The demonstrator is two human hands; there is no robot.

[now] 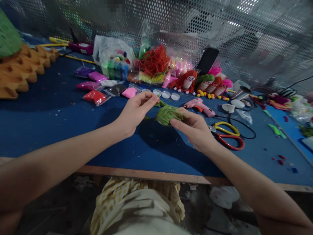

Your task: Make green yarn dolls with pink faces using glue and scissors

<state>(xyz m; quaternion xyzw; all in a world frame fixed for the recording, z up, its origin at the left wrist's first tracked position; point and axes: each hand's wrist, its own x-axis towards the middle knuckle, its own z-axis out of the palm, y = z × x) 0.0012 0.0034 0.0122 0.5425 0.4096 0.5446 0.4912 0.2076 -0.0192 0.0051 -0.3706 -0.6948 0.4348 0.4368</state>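
Above the blue table, my right hand [193, 127] is closed round a bundle of green yarn [166, 115], thumb in front and fingers behind. My left hand [138, 109] pinches a green strand at the bundle's upper left, thumb and forefinger together. Whatever lies under the yarn is hidden. A pink glue gun [201, 106] rests just beyond my right hand. Scissors [230, 135] with one yellow and one red handle lie to the right of that hand. Small round white lids [166, 94] sit behind the yarn.
Several yarn-haired dolls [188, 80] stand at the back near a heap of red yarn [156, 60]. Bags of coloured clay [96, 97] lie back left, beside an orange egg-tray-like piece [26, 70]. A black cable [251, 135] loops on the right. The table's wooden edge [146, 173] runs in front of me.
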